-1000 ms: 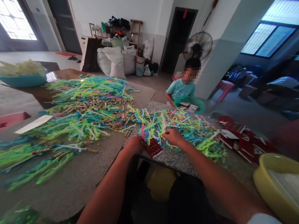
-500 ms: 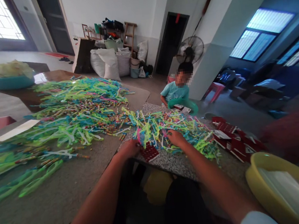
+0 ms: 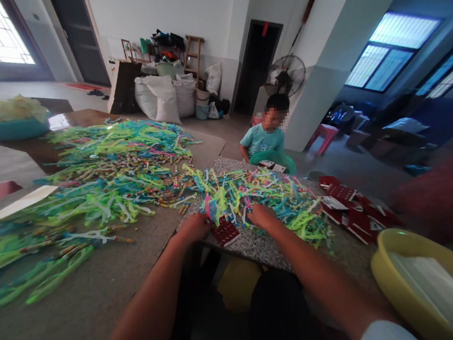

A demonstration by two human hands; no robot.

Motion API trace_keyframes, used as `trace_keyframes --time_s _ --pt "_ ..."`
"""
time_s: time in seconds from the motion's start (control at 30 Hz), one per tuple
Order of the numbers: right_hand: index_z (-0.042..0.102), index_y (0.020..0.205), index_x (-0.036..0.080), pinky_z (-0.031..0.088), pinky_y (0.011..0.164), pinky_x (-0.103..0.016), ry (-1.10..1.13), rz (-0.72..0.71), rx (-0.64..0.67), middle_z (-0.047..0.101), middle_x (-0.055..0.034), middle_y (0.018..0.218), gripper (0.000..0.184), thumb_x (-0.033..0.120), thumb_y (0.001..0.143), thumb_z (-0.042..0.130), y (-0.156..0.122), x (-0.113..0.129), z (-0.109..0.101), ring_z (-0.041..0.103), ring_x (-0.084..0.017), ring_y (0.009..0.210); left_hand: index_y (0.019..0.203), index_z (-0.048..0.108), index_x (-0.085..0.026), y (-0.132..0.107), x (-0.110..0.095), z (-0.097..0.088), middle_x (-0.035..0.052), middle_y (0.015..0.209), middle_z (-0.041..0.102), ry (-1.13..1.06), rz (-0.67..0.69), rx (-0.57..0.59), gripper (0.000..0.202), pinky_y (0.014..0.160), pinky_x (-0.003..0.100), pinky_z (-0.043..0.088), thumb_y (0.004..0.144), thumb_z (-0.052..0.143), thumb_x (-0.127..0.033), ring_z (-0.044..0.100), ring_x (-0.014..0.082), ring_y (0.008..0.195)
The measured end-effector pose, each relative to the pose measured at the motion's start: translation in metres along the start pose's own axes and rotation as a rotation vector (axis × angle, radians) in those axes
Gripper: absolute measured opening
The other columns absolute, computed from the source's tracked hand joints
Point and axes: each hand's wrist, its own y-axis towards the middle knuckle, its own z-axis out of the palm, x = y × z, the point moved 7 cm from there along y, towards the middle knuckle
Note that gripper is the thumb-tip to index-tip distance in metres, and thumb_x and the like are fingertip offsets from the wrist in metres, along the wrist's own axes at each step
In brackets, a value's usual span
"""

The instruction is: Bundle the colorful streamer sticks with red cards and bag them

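At the near edge of the speckled slab, my left hand (image 3: 194, 228) is closed beside a dark red card with small light marks (image 3: 225, 232). Its fingertips meet the card's left side, and what they grip is too small to make out. My right hand (image 3: 263, 216) has its fingers curled together at the front of a heap of lime, blue, white and pink plastic strips (image 3: 268, 184). Anything in those fingers is hidden. Pink pieces (image 3: 248, 203) show just above them.
A larger heap of strips with small striped tubes (image 3: 130, 168) covers the left table. Red cards (image 3: 350, 206) lie at right, near a yellow basin (image 3: 394, 250). Across the slab sits a person (image 3: 265, 137) by a green basin (image 3: 290, 161). A blue basin (image 3: 10, 129) stands far left.
My right hand has drawn slightly down and toward me, away from the pink pieces. My left hand stays almost in place by the red card. The view has shifted a little.
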Motion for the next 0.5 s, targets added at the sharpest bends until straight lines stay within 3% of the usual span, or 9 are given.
trace_keyframes --time_s 0.1,0.2,0.3,0.4,0.5 --pt "0.068 0.075 0.019 0.046 0.067 -0.028 0.242 0.087 0.118 0.070 -0.0112 0.075 0.019 0.034 0.086 0.063 0.001 -0.003 0.003 0.068 -0.022 0.074 0.113 0.076 -0.028 -0.003 -0.005 -0.002 0.0022 0.095 0.078 -0.017 0.004 0.029 0.031 0.074 0.023 0.049 0.087 0.060 -0.031 0.071 0.0197 0.090" --pt "0.051 0.069 0.022 0.033 0.048 -0.022 0.821 0.225 0.344 0.047 0.0030 0.052 0.028 0.041 0.087 0.060 -0.006 -0.004 0.008 0.043 -0.012 0.045 0.113 0.076 -0.028 -0.007 -0.011 -0.006 0.0023 0.094 0.078 -0.027 -0.021 0.047 0.031 0.074 0.022 0.050 0.087 0.060 -0.031 0.071 0.0191 0.089" --pt "0.040 0.072 0.023 0.020 0.041 -0.018 1.330 0.219 0.566 0.032 0.0104 0.052 0.032 0.044 0.086 0.061 -0.022 0.011 0.004 0.023 -0.006 0.040 0.114 0.076 -0.028 -0.012 -0.016 -0.010 0.0028 0.097 0.078 -0.023 -0.033 0.048 0.031 0.074 0.022 0.050 0.088 0.060 -0.029 0.072 0.0192 0.089" --pt "0.040 0.072 0.023 0.019 0.039 -0.018 1.503 0.175 0.688 0.029 0.0115 0.054 0.032 0.043 0.084 0.063 -0.043 0.022 0.001 0.020 -0.005 0.040 0.117 0.076 -0.030 -0.014 -0.020 -0.013 0.0031 0.100 0.079 -0.012 -0.006 0.033 0.032 0.077 0.024 0.051 0.088 0.061 -0.029 0.072 0.0208 0.093" --pt "0.042 0.075 0.023 0.022 0.038 -0.019 1.520 0.153 0.711 0.031 0.0118 0.054 0.033 0.043 0.080 0.068 -0.061 0.029 0.006 0.024 -0.005 0.040 0.118 0.076 -0.030 -0.015 -0.019 -0.012 0.0031 0.102 0.079 -0.007 0.000 0.028 0.034 0.079 0.024 0.052 0.088 0.061 -0.028 0.073 0.0214 0.094"
